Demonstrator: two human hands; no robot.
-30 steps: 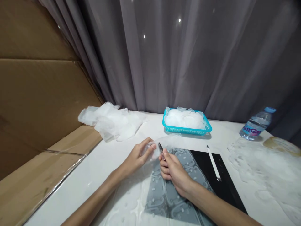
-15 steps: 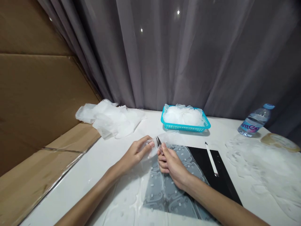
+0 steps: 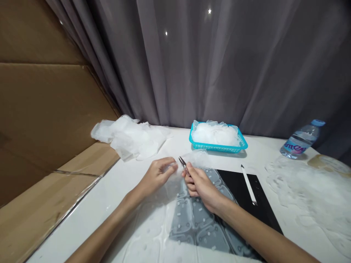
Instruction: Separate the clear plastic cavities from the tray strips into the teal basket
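Observation:
My left hand [image 3: 156,175] pinches the edge of a thin, sheer white fabric piece [image 3: 199,157], its fingertips close to the blades. In my right hand [image 3: 201,188] is a pair of small scissors [image 3: 182,162], the narrow metal blades pointing up and left, slightly apart. The handles are mostly hidden by the fingers. Some of the sheer fabric lies behind and below both hands. Beneath them is a clear patterned plastic sheet [image 3: 186,223], partly over a black flat tablet [image 3: 238,186].
A white stylus [image 3: 249,184] lies on the tablet. Behind stands a blue basket [image 3: 219,148] filled with white pieces. White sheer fabric [image 3: 134,138] is heaped at left, more translucent pieces [image 3: 318,193] at right by a water bottle [image 3: 301,140]. Cardboard [image 3: 52,120] borders the left.
The scissors have moved slightly left and up, with the blades tilted further left. My left hand has shifted a little left. The camera view has shifted slightly.

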